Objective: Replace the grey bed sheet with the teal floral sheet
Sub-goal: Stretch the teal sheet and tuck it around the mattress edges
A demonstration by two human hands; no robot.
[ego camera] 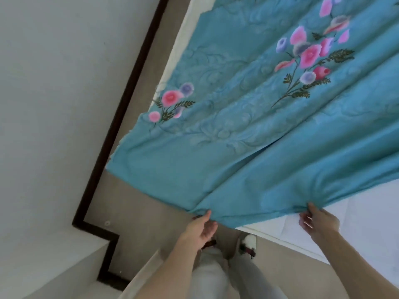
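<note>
Nearest the camera, the left hand (201, 226) and the right hand (317, 221) each pinch the near hem of the teal floral sheet (248, 117), well apart along that edge. From the hands the sheet runs away up the white mattress (367, 214), its long axis leading off from the person. The near right stretch of mattress lies bare. No grey sheet shows.
</note>
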